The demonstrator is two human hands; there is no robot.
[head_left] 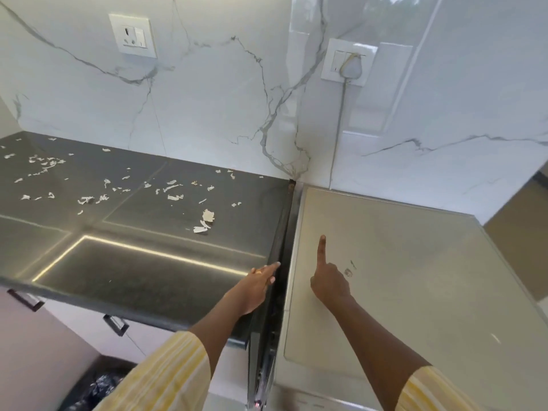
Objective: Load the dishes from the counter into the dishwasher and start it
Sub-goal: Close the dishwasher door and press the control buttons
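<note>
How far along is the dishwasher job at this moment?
Done, it seems: the dark counter shows no dishes, only paper scraps. In hand: the left hand rests at the counter's edge; the right hand points one finger over the beige appliance top. Left: starting it; no controls or running sign are visible.

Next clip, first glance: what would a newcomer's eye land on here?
Torn white paper scraps are strewn over the dark counter on the left, and no dishes show on it. Low in the middle, the right hand points one straight finger over the pale beige appliance top, while the left hand reaches to the counter's right edge, beside the gap between the two surfaces.
</note>
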